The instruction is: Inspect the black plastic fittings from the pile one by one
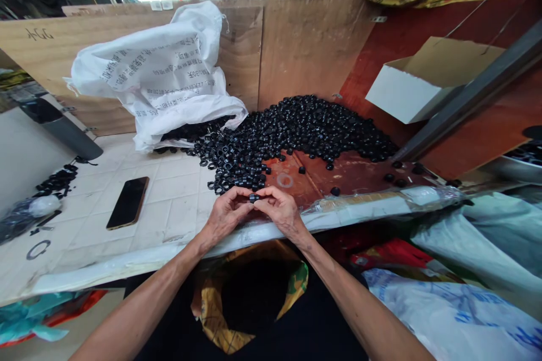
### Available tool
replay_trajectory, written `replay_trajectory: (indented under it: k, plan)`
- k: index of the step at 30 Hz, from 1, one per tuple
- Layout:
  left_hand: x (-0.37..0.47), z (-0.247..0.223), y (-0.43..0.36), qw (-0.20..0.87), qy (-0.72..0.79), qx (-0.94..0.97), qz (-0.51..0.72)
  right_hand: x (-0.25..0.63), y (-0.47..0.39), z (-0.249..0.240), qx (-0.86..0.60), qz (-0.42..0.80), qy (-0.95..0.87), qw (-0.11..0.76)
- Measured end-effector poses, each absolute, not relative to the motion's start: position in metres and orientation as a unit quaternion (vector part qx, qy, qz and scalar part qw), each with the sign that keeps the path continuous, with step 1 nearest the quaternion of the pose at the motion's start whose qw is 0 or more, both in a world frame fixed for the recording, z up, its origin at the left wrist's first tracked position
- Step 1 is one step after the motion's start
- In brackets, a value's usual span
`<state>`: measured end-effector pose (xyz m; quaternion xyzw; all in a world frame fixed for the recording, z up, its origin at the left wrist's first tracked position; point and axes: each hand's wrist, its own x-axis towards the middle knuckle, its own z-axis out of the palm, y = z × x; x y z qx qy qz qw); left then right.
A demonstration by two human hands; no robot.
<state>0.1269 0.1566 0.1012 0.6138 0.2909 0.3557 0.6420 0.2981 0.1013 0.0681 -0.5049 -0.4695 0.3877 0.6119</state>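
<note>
L hand (226, 215) & R hand (282, 211): fingers pinching small black cylindrical plastic-looking piece (254, 198) btwn them, nr white-topped bench (182, 194) edge, prob. for steady grip; black plastic-looking rings (239, 161) heaped beyond, prob. for easy reach.

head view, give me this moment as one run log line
left hand: fingers on small black part | right hand: fingers on same part | beyond hands: heap of black parts | phone: lying left of hands
</note>
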Motion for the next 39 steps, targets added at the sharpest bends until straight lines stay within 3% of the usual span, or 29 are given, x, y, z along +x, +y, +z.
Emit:
replay_trajectory:
  k: [10, 18, 26, 39]
  plan:
    - [0.123, 0.091, 0.159, 0.600, 0.270, 0.662, 0.359, 0.296, 0.099, 0.075, -0.576, 0.223, -0.567, 0.545]
    - [0.124, 0.089, 0.157, 0.616, 0.260, 0.655, 0.353, 0.296, 0.092, 0.075, -0.526, 0.297, -0.534, 0.592]
    - [0.124, 0.094, 0.155, 0.584, 0.262, 0.679, 0.360, 0.291, 0.090, 0.080, -0.597, 0.152, -0.577, 0.536]
    - [0.122, 0.091, 0.155, 0.619, 0.288, 0.639, 0.354, 0.291, 0.083, 0.086, -0.571, 0.201, -0.577, 0.549]
